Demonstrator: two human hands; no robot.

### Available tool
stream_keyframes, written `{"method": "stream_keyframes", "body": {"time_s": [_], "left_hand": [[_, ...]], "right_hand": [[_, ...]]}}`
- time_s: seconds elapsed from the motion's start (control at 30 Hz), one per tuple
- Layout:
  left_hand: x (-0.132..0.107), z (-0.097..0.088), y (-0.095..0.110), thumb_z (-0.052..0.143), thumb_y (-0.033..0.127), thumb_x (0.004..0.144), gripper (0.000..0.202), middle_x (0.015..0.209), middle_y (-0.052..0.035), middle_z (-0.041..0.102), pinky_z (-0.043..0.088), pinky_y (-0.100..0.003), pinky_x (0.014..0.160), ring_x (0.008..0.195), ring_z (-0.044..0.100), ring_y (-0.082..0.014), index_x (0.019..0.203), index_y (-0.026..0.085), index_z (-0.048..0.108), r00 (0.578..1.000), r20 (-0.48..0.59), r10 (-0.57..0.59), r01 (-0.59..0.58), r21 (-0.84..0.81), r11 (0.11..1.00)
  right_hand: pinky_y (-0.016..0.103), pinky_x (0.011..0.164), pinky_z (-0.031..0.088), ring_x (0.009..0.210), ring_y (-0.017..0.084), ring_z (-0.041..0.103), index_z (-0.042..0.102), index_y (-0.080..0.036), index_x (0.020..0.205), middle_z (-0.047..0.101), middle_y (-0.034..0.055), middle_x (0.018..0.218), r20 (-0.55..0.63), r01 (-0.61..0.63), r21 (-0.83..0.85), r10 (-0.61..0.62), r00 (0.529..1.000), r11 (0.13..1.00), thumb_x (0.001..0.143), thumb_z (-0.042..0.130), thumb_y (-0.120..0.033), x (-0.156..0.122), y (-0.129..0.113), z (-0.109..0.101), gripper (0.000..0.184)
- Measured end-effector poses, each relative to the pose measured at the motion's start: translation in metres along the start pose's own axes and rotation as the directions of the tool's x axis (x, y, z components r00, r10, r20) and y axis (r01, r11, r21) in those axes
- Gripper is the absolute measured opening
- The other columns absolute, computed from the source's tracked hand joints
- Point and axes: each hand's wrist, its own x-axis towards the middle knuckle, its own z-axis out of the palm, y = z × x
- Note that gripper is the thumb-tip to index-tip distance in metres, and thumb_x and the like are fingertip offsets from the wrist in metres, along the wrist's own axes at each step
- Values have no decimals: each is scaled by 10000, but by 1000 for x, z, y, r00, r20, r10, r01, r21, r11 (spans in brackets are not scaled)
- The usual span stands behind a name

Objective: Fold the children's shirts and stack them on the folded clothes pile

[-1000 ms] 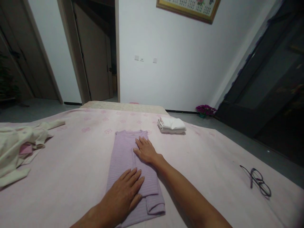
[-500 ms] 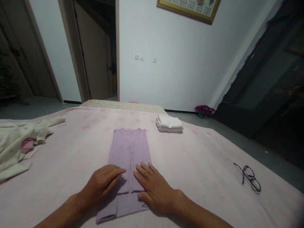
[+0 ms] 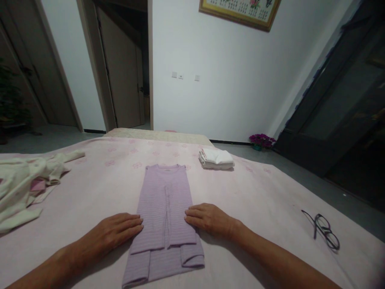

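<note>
- The left hand (image 3: 112,230) lies flat and open, gripping nothing, its fingertips at the left edge of a folded lilac striped knit top (image 3: 164,196).
- The right hand (image 3: 209,220) is also flat and open, gripping nothing, its fingertips resting on the top's right edge.
- The top lies flat between the hands, its neckline pointing away from them and its doubled lower flaps just nearer the person than the hands.
- Light pressure from open palms seems best here: pinching or dragging could pull the soft knit out of line. The loose flaps look the easiest part to disturb.
- Everything lies on a pale pink flower-patterned bed cover (image 3: 90,188).
- Ahead of the right hand sits a stack of folded white cloth (image 3: 215,159).
- Further right of the right hand lie black-framed glasses (image 3: 324,232).
- Left of the left hand lies a crumpled cream garment (image 3: 21,188) with a pink patch.
</note>
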Motion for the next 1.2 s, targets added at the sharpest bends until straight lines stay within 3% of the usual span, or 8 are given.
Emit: {"method": "stream_keyframes", "body": {"time_s": [0.23, 0.5, 0.63, 0.73, 0.87, 0.93, 1.03, 1.2], "left_hand": [[13, 5, 5, 495, 144, 987, 368, 1222, -62, 742, 558, -340, 1021, 1126, 692, -183, 1323, 261, 591, 994, -93, 60, -52, 92, 994], [33, 0, 12, 485, 209, 991, 233, 1023, -58, 741, 575, -310, 935, 998, 692, -168, 1128, 269, 663, 992, -96, -76, 68, -93, 993], [33, 4, 9, 498, 310, 996, 216, 1092, -54, 743, 560, -272, 936, 1025, 693, -176, 1108, 265, 677, 966, -97, -241, 213, -233, 949], [43, 7, 2, 419, 382, 1015, 330, 1144, -49, 744, 560, -254, 893, 1023, 703, -193, 1202, 261, 662, 857, -67, -511, 437, -431, 789], [70, 12, -18, 363, 488, 990, 462, 1055, -90, 749, 547, -332, 885, 990, 685, -257, 1133, 187, 683, 586, -28, -810, 666, -553, 500], [82, 15, -30, 399, 518, 949, 468, 944, -108, 748, 534, -368, 888, 952, 674, -281, 982, 161, 700, 491, 17, -871, 715, -579, 392], [91, 19, -45, 436, 563, 909, 483, 954, -129, 755, 509, -396, 925, 979, 671, -298, 908, 160, 700, 431, 100, -897, 740, -608, 288], [92, 25, -51, 554, 551, 847, 541, 1179, -187, 728, 513, -431, 922, 1050, 682, -335, 1136, 113, 686, 405, 164, -899, 747, -627, 222]], "right_hand": [[361, 953, 501, 1081, 208, 640, 618, -239, 1247, 709, 102, 1176, -77, -29, 76, 34, 996, 997, 963, 474, -209, 10, 0, 11, 320], [427, 1036, 439, 1184, 232, 603, 596, -257, 1281, 678, 101, 1241, -180, -79, 239, 125, 976, 968, 937, 464, -312, 11, -3, 15, 372], [432, 1056, 429, 1080, 221, 643, 657, -257, 1135, 726, 83, 1110, -250, -196, 397, 311, 917, 897, 981, 404, -346, 17, 0, 19, 309], [396, 953, 498, 997, 240, 654, 678, -225, 1072, 723, 93, 1068, -248, -290, 626, 538, 806, 724, 973, 429, -431, 31, 11, 25, 338], [356, 821, 520, 927, 243, 639, 665, -177, 1010, 714, 89, 994, -157, -433, 778, 808, 568, 456, 956, 438, -459, 60, 39, 37, 366], [321, 738, 501, 844, 226, 624, 653, -165, 918, 703, 74, 892, -78, -547, 749, 869, 488, 374, 942, 442, -430, 70, 53, 43, 339], [304, 741, 477, 828, 211, 625, 657, -163, 898, 708, 76, 893, -38, -644, 666, 880, 474, 375, 931, 454, -393, 76, 66, 49, 309], [332, 850, 484, 970, 231, 665, 682, -186, 1094, 737, 98, 1065, -84, -657, 643, 890, 449, 392, 960, 423, -410, 75, 66, 54, 368]]}}
